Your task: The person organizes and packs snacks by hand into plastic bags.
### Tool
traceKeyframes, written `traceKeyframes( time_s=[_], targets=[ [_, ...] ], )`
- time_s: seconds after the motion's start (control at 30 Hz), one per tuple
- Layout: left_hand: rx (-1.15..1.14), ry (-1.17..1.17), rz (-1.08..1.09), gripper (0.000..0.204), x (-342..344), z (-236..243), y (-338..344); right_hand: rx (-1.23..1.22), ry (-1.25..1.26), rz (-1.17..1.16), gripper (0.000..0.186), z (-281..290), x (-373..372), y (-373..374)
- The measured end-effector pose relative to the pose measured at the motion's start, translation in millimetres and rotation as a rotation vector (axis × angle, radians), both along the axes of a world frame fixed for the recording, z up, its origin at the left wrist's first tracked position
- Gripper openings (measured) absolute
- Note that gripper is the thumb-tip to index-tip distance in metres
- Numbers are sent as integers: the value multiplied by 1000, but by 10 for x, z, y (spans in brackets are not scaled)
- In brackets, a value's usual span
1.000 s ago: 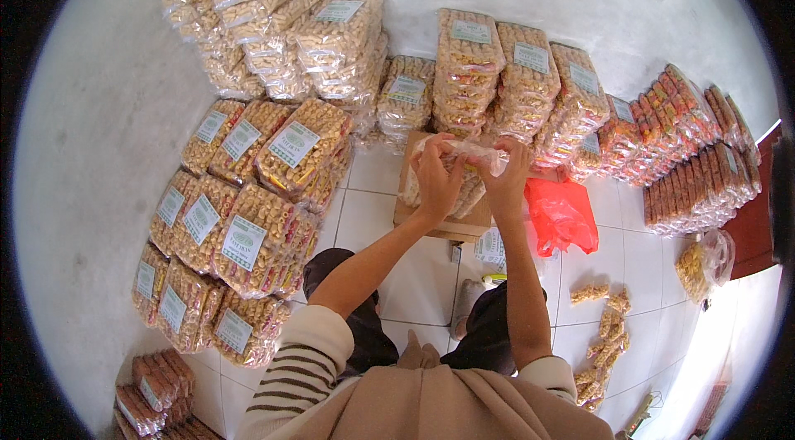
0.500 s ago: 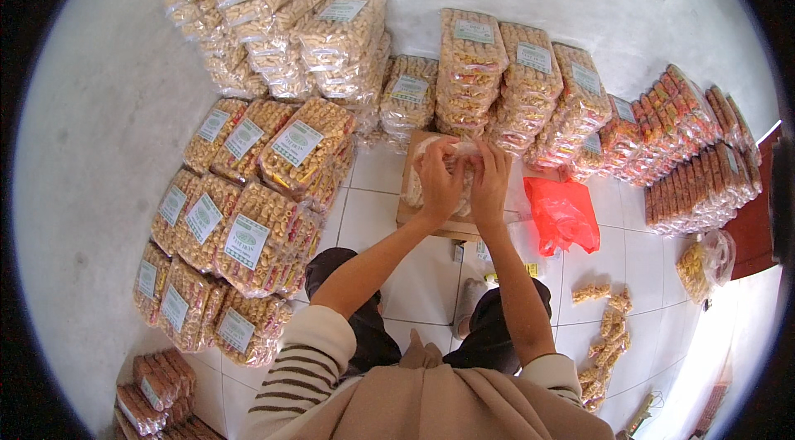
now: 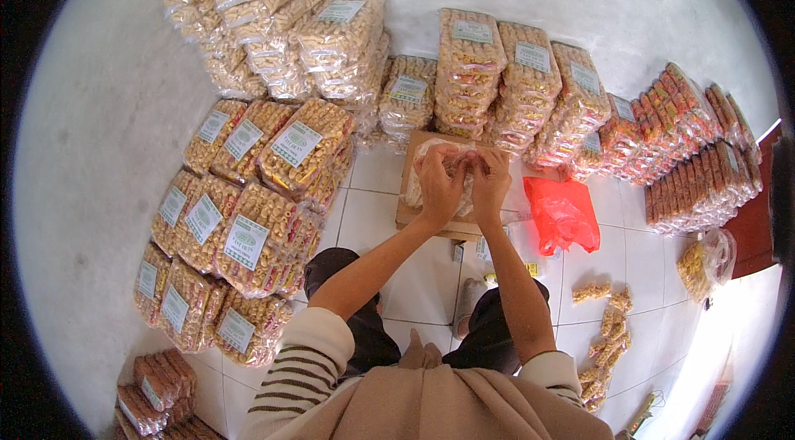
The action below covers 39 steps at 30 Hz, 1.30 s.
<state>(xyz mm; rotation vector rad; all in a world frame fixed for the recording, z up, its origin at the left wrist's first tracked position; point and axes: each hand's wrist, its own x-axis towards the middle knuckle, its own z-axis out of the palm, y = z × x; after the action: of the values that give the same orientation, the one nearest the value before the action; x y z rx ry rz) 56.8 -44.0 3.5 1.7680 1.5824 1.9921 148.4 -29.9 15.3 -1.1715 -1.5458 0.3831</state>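
In front of me a clear plastic bag (image 3: 412,181) with pale contents lies on a low brown wooden or cardboard stand (image 3: 460,228). My left hand (image 3: 441,183) bends over the bag's left part, its fingers closed on the plastic. Just beside it, my right hand (image 3: 492,183) pinches the bag too, with both sets of fingertips nearly meeting over its upper middle. The hands hide much of the bag, so I cannot make out exactly what is inside.
Stacks of labelled snack packs (image 3: 248,241) stand at the left, with more snack stacks (image 3: 472,67) along the wall. A red plastic bag (image 3: 561,215) lies right of the stand. Small snack packets (image 3: 609,340) and a clear bag of yellow snacks (image 3: 700,266) are on the tiled floor.
Both hands have shifted slightly toward me on the bag, and their fingertips have drawn closer together. The stacks around have not moved.
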Motion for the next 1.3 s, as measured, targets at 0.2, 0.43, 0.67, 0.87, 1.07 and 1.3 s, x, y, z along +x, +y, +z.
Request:
traceKeyframes(
  time_s=[0.2,0.43,0.67,0.87,1.07,1.3],
  targets=[
    [-86,-322,-215,41,-14,209,-26,-101,34,9,15,7,55,14],
    [-63,268,-82,43,-296,260,15,-120,96,52,15,11,84,-7],
    [-128,88,-300,26,-411,14,67,-51,69,62,12,-61,26,-3],
    [-99,33,-316,23,-412,-5,115,-72,64,70,14,-24,50,35],
    [-147,105,-301,19,-383,113,79,-141,55,97,11,41,78,28],
    [-156,109,-254,13,-323,58,27,-153,40,143,14,56,111,75]
  ],
)
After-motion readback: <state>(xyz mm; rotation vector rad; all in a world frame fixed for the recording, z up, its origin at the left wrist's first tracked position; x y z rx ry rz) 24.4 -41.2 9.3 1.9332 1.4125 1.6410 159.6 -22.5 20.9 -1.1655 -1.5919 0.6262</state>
